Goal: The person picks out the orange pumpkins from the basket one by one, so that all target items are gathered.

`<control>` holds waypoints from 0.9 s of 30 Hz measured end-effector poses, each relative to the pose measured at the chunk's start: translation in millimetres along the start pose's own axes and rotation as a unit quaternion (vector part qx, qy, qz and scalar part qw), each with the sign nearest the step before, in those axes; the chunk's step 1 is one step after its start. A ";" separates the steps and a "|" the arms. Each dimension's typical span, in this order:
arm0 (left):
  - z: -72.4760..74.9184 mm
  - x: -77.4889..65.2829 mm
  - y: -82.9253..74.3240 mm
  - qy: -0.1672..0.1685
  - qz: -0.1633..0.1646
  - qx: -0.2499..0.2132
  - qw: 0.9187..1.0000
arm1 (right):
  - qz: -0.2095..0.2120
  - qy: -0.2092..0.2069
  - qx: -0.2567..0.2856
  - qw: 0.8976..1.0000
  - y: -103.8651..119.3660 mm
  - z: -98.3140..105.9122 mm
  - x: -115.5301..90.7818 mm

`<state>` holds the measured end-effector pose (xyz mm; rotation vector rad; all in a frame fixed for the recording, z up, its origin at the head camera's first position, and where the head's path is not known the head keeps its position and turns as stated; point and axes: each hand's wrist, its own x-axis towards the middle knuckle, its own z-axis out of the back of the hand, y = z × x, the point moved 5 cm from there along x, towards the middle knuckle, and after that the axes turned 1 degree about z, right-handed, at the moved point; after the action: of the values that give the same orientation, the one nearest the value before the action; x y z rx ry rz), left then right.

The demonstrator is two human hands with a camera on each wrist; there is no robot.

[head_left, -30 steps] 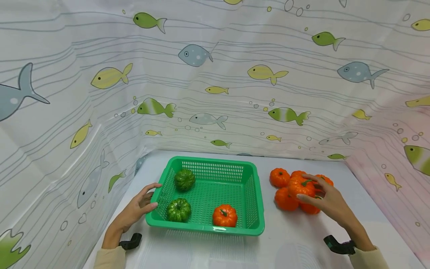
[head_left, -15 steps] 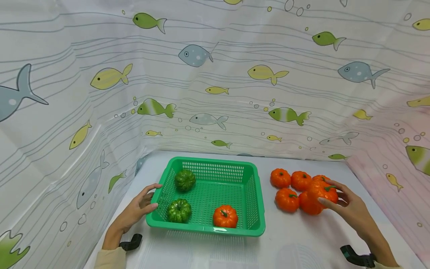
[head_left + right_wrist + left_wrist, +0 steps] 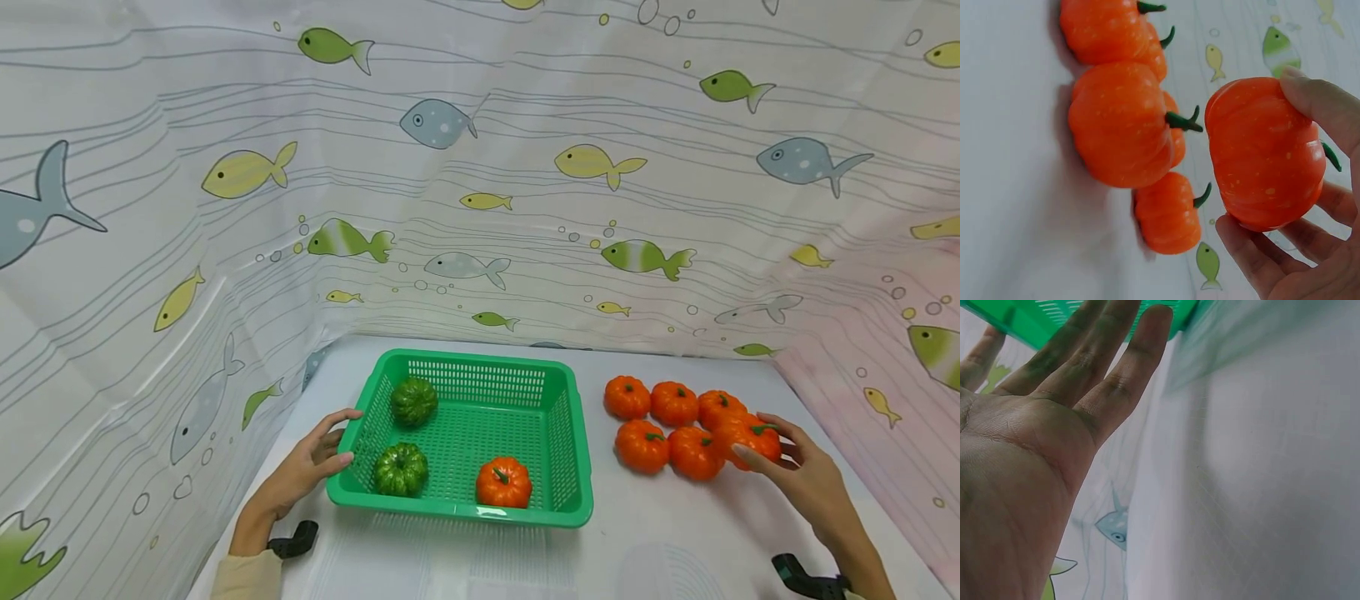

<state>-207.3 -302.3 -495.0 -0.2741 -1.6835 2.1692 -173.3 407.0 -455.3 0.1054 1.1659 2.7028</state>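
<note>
My right hand point(image 3: 813, 479) grips a small orange pumpkin point(image 3: 748, 440) with a green stem, thumb on one side and fingers on the other. In the right wrist view this pumpkin point(image 3: 1266, 156) is off the table, beside the row of others. My left hand point(image 3: 296, 471) is at the left side of a green plastic basket point(image 3: 457, 507), thumb and fingertips at its rim. In the left wrist view its fingers point(image 3: 1119, 381) reach out nearly straight towards the basket. Inside the basket lie two green pumpkins point(image 3: 414, 402) and one orange pumpkin point(image 3: 503, 483).
Several orange pumpkins point(image 3: 642, 447) stand in two rows on the white table point(image 3: 630, 525), right of the basket. Behind and at both sides rises a white curtain point(image 3: 525, 275) printed with fish. Each wrist carries a black camera strap point(image 3: 294, 540).
My right hand has carried the pumpkin rightwards and a little nearer, from above the group to the right end of the front row. My left hand and the basket have stayed in place.
</note>
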 end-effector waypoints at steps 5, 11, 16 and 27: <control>0.5 0.5 1.3 -0.001 -0.001 0.000 1.000 | -0.019 -0.011 0.021 1.000 -12.6 2.1 4.5; 1.0 -0.1 2.0 -0.002 -0.002 0.002 1.000 | -0.031 -0.028 0.032 0.999 -24.1 5.0 7.1; 1.0 -0.7 1.4 -0.007 0.002 0.007 1.000 | -0.051 -0.036 0.038 0.997 -27.8 5.7 8.3; 0.0 -0.9 -0.8 -0.005 0.002 0.006 1.000 | -0.084 -0.071 0.029 0.994 -42.0 9.0 10.6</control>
<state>-206.3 -302.5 -494.3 -0.2642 -1.6755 2.1879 -176.0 443.7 -479.8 0.1961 1.1555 2.4735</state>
